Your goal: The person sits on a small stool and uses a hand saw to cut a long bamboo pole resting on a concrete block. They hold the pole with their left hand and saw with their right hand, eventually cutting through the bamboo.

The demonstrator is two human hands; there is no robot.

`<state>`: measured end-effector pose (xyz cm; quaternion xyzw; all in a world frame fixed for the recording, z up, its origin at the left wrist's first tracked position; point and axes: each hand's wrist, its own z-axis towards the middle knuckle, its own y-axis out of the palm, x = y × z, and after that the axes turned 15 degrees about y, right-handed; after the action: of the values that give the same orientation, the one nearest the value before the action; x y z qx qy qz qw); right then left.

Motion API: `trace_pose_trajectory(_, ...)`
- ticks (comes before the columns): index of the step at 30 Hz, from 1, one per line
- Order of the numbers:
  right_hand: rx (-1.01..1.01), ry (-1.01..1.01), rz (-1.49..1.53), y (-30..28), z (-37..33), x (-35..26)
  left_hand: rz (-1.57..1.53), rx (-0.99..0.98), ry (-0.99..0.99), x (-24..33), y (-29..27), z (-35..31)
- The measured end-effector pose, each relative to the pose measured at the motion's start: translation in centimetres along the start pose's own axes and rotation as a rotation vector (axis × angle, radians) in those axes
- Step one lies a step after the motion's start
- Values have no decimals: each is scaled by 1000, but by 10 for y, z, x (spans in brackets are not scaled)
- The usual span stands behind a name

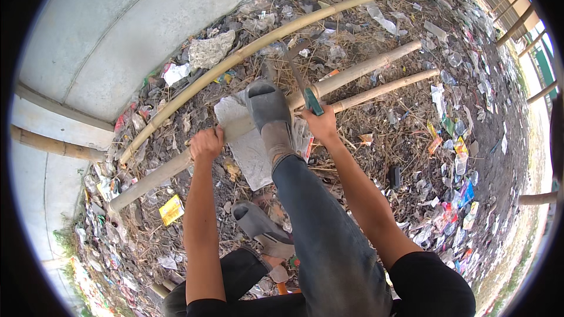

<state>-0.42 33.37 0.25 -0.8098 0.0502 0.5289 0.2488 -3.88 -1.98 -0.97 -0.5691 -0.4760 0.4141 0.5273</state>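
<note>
Right now our left hand [205,142] is clenched on the thick bamboo pole [239,127], which crosses a grey slab [252,164], our grey shoe [262,105] planted on top. Our right hand [322,125] grasps the green-handled handsaw [313,103], blade [298,73] just right of the shoe; cut contact unclear. Thinner bamboo pole [385,90] lies alongside.

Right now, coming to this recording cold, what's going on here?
A person is bent over a thick bamboo pole on littered ground. The left hand grips the pole, and one foot in a grey shoe is on it. The right hand holds a green-handled saw across the pole; whether the blade has cut in cannot be seen. A thinner pole lies alongside.
</note>
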Motion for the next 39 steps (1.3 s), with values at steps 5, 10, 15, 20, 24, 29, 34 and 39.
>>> trace_pose_trajectory(5,-218,15,-71,-48,-54,39,-41,-21,-42,7,-6,-4)
trace_pose_trajectory(10,-227,76,-80,-90,-124,82,-123,-78,124,3,-18,-8)
trace_pose_trajectory(15,-134,10,-85,-116,-188,88,-145,-190,228,-7,-33,-16)
trace_pose_trajectory(20,-46,63,-147,-106,-184,68,-58,-208,103,3,-16,-2)
trace_pose_trajectory(24,-29,-88,-55,-17,-61,40,-43,-249,117,10,-22,1)
trace_pose_trajectory(29,-68,-133,-5,-7,-40,45,-56,-282,61,-2,-14,-5)
trace_pose_trajectory(34,107,-145,-38,-107,-155,138,-82,-302,105,-2,-26,-6)
trace_pose_trajectory(39,349,-42,-79,-74,-142,99,-99,-296,141,-15,-14,-2)
